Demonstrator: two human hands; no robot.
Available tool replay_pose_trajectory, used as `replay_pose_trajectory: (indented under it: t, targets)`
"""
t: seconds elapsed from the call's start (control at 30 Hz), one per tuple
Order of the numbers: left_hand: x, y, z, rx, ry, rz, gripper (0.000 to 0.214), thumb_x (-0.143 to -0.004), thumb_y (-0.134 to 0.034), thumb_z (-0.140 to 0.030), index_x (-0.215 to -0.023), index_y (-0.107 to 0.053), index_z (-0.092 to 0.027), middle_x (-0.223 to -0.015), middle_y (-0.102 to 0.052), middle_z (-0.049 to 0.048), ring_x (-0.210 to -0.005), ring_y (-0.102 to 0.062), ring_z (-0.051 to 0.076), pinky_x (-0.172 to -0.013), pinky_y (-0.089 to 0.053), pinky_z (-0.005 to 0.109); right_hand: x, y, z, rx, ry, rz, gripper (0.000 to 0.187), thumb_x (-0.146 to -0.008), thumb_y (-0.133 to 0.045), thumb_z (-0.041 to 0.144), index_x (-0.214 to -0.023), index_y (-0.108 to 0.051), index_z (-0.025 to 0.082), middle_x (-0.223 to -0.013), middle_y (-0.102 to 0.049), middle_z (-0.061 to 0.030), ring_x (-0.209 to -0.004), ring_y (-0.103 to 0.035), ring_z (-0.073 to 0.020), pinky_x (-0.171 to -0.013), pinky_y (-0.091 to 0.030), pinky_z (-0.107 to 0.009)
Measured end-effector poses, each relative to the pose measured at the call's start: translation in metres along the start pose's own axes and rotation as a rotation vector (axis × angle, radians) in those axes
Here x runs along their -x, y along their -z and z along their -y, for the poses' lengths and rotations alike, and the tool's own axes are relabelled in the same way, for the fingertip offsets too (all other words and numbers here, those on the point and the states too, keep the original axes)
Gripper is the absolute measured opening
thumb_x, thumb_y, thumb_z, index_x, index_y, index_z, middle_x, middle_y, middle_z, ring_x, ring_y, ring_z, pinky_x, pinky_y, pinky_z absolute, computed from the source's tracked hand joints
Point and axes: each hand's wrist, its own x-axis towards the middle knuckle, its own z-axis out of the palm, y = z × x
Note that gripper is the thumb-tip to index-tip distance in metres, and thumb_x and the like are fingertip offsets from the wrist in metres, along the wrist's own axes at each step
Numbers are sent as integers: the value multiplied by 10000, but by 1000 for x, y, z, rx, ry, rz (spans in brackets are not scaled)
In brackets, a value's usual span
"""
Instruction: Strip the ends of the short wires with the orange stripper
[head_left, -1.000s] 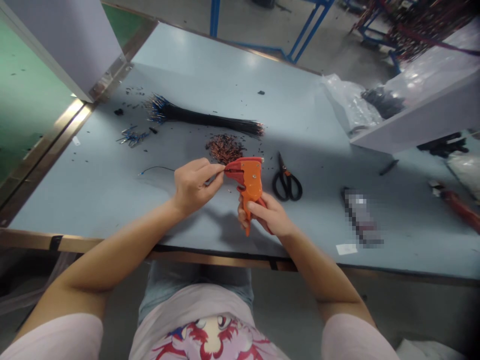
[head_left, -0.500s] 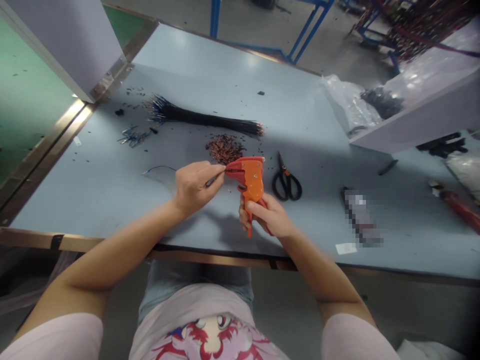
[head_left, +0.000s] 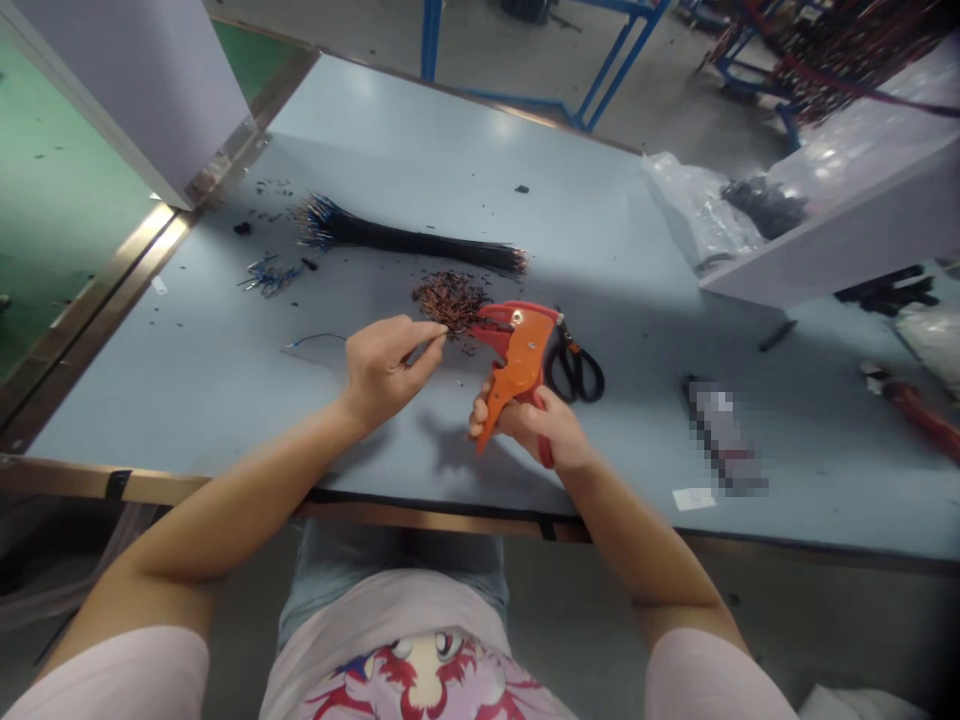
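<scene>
Across nearly the whole view: pale blue-grey flat bench [head_left: 660, 300], its near edge banded in brass-coloured metal, with a person seated at it.

Far right corner: white boxy shelf unit [head_left: 825, 240] on the bench. A crumpled clear plastic bag [head_left: 694, 205] lies against its left side.

Toward the far left corner: long bundle of black wires with blue tips [head_left: 405, 240], lying flat, blue tips to the left.

Left hand [head_left: 382, 370], mid-bench toward the near edge: thumb and forefinger pinched tight on a thin dark wire [head_left: 315, 338]. The wire's free length trails left over the bench top; the pinched end points right.

Right hand [head_left: 544, 430], just right of the left: fingers curled round the handles of an orange pistol-shaped wire stripper [head_left: 523, 350]. The tool is held clear of the bench, tilted, head up and to the left (handles look a little spread, not squeezed flat). Its head sits just beside the left fingertips; whether the wire end is inside it cannot be told.

Black-handled steel scissors [head_left: 577, 370]: flat on the bench just behind the stripper, partly hidden by it.

Small heap of reddish-brown wire offcuts [head_left: 450, 295]: between the bundle and the stripper head, just beyond the left fingertips.

Scatter of short blue-tipped wire pieces [head_left: 266, 275]: toward the left edge.

Small white paper label [head_left: 694, 498]: by the near edge, right of the right hand.
</scene>
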Motion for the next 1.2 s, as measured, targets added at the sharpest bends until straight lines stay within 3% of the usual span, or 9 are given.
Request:
replay_pose_trajectory:
  t: [0.2, 0.67, 0.87, 1.2]
  targets:
    - [0, 1, 2, 30, 2, -39, 82, -834, -598, -218, -833, -678, -202, -525, -471, -42, -503, -423, 85, -545, -360, 232, 1, 6, 5, -90, 0, -10, 474, -746, -716, 465, -1087, -522, 198, -902, -594, -58, -797, -639, -215, -760, -550, -471]
    - [4, -2, 0, 53, -40, -62, 59, -800, -593, -152, -828, -618, -198, -609, -585, -30, -577, -522, 92, -607, -426, 230, 4, -2, 3, -55, -38, 115, 437, -785, -717, 370, -1106, -524, 147, -1024, -602, -111, -823, -650, -213, -708, -562, -414]
    - [4, -3, 0, 70, -55, -41, 71, -786, -613, -122, -820, -619, -184, -609, -584, -36, -576, -508, 83, -609, -412, 221, 4, -5, 2, -59, -46, 101, 423, -778, -732, 351, -1081, -527, 139, -929, -599, -72, -787, -648, -193, -693, -572, -396]
    - [5, -4, -2, 51, -64, 7, 50, -820, -584, -152, -824, -620, -186, -606, -581, -36, -560, -493, 82, -586, -385, 224, 3, -5, 2, -55, -56, 109, 405, -795, -721, 332, -1080, -530, 117, -908, -612, -83, -761, -635, -178, -655, -569, -364]
